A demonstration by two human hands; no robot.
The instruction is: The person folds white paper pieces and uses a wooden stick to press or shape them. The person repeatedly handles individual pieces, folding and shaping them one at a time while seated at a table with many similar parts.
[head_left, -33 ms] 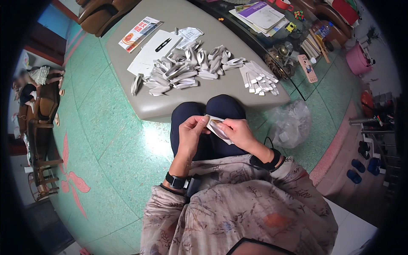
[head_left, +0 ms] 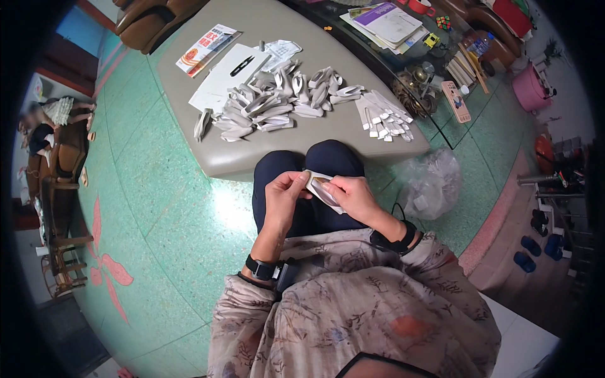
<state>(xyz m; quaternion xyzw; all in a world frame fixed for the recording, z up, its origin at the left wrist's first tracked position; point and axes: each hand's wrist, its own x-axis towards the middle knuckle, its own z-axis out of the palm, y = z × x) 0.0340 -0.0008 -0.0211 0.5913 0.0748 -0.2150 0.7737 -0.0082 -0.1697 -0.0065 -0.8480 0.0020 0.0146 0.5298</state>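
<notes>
- Green terrazzo flooring (head_left: pixel 157 208) is seen around a low grey table (head_left: pixel 265 154), on which a heap of folded pale paper pieces (head_left: pixel 271 104) is spread, with a row of flat white strips (head_left: pixel 384 116) laid just beside it to the right.
- A small pair of black snips (head_left: pixel 242 65) is laid on a white sheet (head_left: pixel 220 79) near the far edge of the table, beside a red and white leaflet (head_left: pixel 207 47).
- A crumpled clear plastic bag (head_left: pixel 432 183) is set on the floor to the right of the knees.
- One folded paper piece (head_left: pixel 322 189) is held above the lap, between the two hands; it is pale grey-white, narrow and creased, with a small brownish patch near its upper end.
- Its lower end is covered by the right hand (head_left: pixel 353 198), and its full shape cannot be made out.
- The piece is pinched at its left end by the thumb and forefinger of the left hand (head_left: pixel 283 198), the other fingers being curled loosely behind.
- The right-hand fingers are pressed together over the piece, with the thumb laid along its upper side.
- A black watch (head_left: pixel 260 268) is worn on the left wrist and a black band (head_left: pixel 397 238) on the right.
</notes>
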